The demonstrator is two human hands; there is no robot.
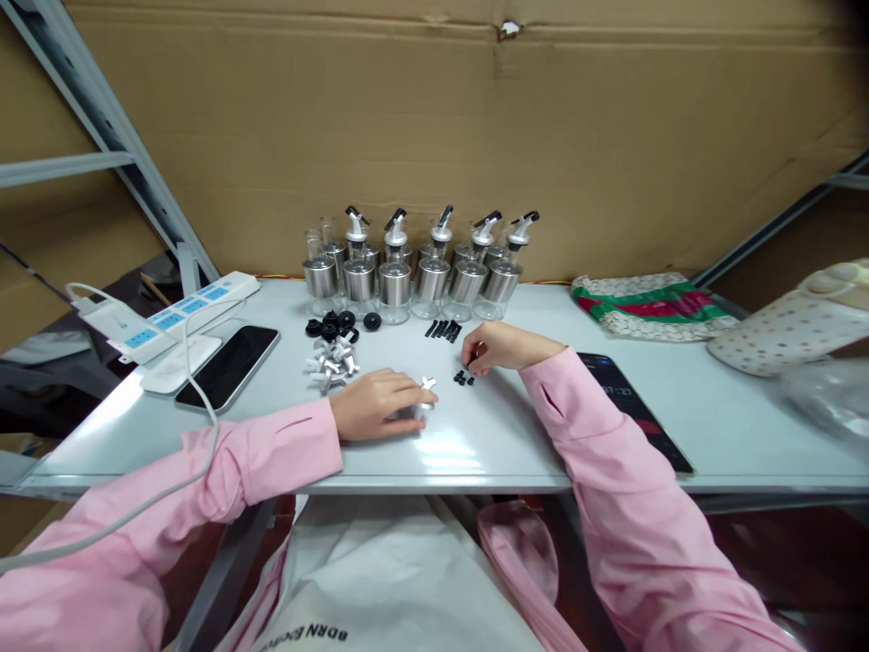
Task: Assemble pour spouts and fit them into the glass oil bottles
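Head view shows the assembling step: left hand grips a metal spout on the worktop; right hand pinches among small black plugs. Next likely needs fine alignment.

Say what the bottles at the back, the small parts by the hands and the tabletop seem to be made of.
Bottles: clear glass with brushed metal sleeves, judging by see-through necks and dull silver sheen. Spout piece at the left hand: shiny silver, probably metal or plated plastic. Small black bits at the right hand: matte, likely plastic or rubber. Tabletop: glossy white, glare-streaked; material unclear.
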